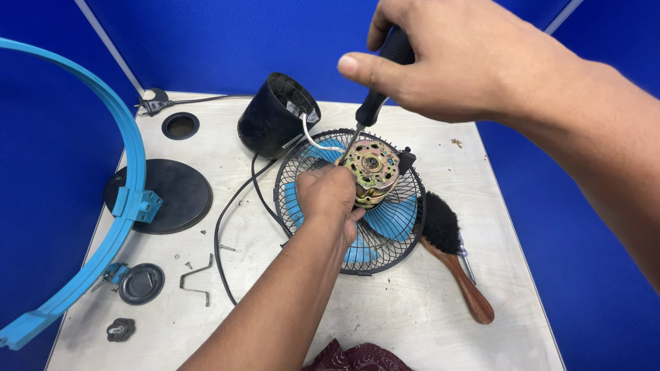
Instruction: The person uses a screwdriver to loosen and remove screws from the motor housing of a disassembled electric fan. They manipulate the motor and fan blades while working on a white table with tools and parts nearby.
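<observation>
Motor (372, 170) sat on the fan grille (395, 237) mid-tabletop, gripped by the left hand (328, 198) while the right hand (440, 58) worked a screwdriver (375, 104) on it.

The left hand came in from below, fingers curled tight around the motor's near side, forearm stretched over the tabletop (412, 316). The right hand hovered above and behind, fist closed on the black handle, thumb pointing left, the shaft angled down to the motor's upper left edge. A black housing (275, 117) lay tipped just behind, wired to the motor. A brush (450, 254) lay right of the grille; a black disc (172, 196), a blue ring (103, 233), a cap (141, 283) and a bent bracket (196, 278) lay left.
</observation>
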